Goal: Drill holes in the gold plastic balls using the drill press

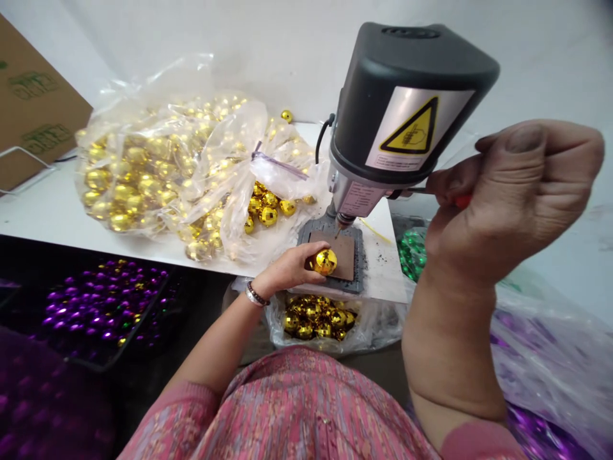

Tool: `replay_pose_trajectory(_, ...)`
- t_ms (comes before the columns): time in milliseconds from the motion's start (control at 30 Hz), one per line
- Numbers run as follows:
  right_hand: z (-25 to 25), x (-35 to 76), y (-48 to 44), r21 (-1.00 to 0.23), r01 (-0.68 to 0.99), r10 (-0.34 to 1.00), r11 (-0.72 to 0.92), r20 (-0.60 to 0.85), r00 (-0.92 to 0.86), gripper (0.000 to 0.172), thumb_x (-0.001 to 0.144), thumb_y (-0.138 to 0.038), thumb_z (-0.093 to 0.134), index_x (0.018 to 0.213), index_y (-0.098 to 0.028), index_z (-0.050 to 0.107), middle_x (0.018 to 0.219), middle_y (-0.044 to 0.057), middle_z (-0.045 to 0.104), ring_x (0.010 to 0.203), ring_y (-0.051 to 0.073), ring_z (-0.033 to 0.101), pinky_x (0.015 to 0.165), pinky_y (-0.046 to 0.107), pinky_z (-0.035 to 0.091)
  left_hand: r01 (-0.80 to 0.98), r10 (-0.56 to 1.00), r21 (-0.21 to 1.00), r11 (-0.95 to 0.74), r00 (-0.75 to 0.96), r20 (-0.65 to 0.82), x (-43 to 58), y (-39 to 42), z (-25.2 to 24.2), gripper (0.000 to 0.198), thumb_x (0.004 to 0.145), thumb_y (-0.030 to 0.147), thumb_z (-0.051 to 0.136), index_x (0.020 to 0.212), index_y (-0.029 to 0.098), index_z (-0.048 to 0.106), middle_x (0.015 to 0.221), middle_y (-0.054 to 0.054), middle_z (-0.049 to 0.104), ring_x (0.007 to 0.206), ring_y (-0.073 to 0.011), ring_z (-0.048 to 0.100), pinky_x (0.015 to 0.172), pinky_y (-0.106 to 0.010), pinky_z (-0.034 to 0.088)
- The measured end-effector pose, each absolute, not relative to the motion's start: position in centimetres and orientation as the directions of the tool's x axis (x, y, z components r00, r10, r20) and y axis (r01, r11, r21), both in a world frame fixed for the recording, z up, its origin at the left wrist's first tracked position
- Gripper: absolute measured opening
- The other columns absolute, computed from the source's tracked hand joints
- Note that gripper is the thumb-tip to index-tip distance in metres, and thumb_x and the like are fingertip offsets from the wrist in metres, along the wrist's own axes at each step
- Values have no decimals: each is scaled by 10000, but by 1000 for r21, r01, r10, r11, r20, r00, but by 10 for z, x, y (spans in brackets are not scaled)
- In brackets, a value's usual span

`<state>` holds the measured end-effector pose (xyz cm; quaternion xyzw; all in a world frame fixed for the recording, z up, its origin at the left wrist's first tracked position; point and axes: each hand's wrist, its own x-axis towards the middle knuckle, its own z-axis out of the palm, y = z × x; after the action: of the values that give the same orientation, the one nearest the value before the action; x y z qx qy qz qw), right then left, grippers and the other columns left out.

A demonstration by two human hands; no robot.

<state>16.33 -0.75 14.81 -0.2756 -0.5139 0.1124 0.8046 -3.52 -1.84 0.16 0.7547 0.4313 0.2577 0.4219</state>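
Drill — hazard-triangle label, small print illegible, hands on gold ball and lever

We are seeing a white desk carrying a clear bag of gold balls beside a drill press, with dark crumbs lying near a yellow strip.

On the white rectangular desk, a bulging clear plastic bag of round gold balls lies left of a box-headed black-and-grey drill press. Farther left stands a brown cardboard box. Below the desk's front edge, an open clear plastic sack sits right of round purple balls.
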Motion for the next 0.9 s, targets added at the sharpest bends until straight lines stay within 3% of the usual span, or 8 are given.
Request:
replay_pose_trajectory(167, 149, 161, -11, -582, 57, 491, 811, 730, 475, 138, 907, -237, 572, 799, -172, 629, 682, -117, 596, 483, -50, 488, 487, 155, 307, 485, 811, 830, -274, 580, -71, -71, -27, 16, 712, 664, 351, 882, 1334, 232, 672, 1199, -81, 741, 991, -219, 694, 912, -344, 551)
replay_pose_trajectory(267, 148, 160, -12, -579, 40, 492, 814, 724, 483, 130, 905, -263, 605, 809, -185, 644, 677, -107, 589, 499, -38, 511, 475, 163, 333, 587, 951, 795, -150, 306, -47, -84, -10, 23, 482, 836, 385, 730, 1281, 202, 697, 1132, -84, 753, 904, -202, 690, 852, -327, 549)
replay_pose_trajectory(367, 146, 161, -13, -565, 63, 479, 822, 749, 458, 124, 907, -298, 627, 831, -210, 669, 644, -96, 546, 507, -25, 514, 467, 162, 375, 708, 992, 704, 55, -118, 41, -87, 20, 26, 400, 934, 251, 559, 1304, 139, 660, 1279, -162, 709, 1156, -268, 662, 1000, -365, 495)
replay_pose_trajectory(433, 144, 162, -13, -546, 82, 464, 834, 774, 430, 121, 922, -287, 614, 844, -227, 684, 623, -93, 515, 505, -23, 505, 474, 155, 395, 755, 954, 619, 216, -299, 32, -88, 40, 26, 426, 933, 209, 522, 1335, 100, 615, 1325, -230, 675, 1250, -330, 626, 1030, -416, 468)
replay_pose_trajectory(533, 143, 164, -10, -521, 84, 447, 850, 795, 410, 123, 929, -294, 617, 858, -221, 686, 647, -88, 531, 504, -20, 500, 479, 166, 406, 782, 931, 526, 334, -362, -52, -88, 59, 19, 408, 941, 327, 542, 1268, 95, 618, 1253, -290, 687, 1181, -410, 657, 944, -470, 490)
replay_pose_trajectory(633, 142, 165, -9, -508, 97, 433, 856, 807, 403, 140, 925, -311, 625, 850, -201, 668, 650, -89, 537, 499, -20, 492, 468, 174, 388, 801, 940, 499, 331, -323, -104, -88, 62, 12, 453, 874, 416, 653, 1220, 126, 610, 1191, -276, 709, 1122, -420, 680, 899, -466, 504)
replay_pose_trajectory(800, 145, 162, -14, -553, 107, 464, 826, 776, 428, 139, 911, -297, 600, 838, -181, 619, 630, -110, 509, 511, -39, 476, 501, 161, 362, 648, 952, 731, 214, -307, -6, -81, 40, 17, 508, 769, 301, 740, 1222, 132, 584, 1110, -155, 720, 1035, -303, 689, 921, -392, 532)
replay_pose_trajectory(900, 153, 163, -9, -586, 144, 487, 797, 766, 421, 169, 902, -299, 564, 792, -171, 576, 651, -121, 514, 526, -56, 499, 523, 155, 355, 298, 988, 948, 113, -132, -76, -67, 19, 25, 546, 730, 305, 734, 1237, 173, 580, 1107, -88, 711, 1009, -235, 684, 910, -362, 556)
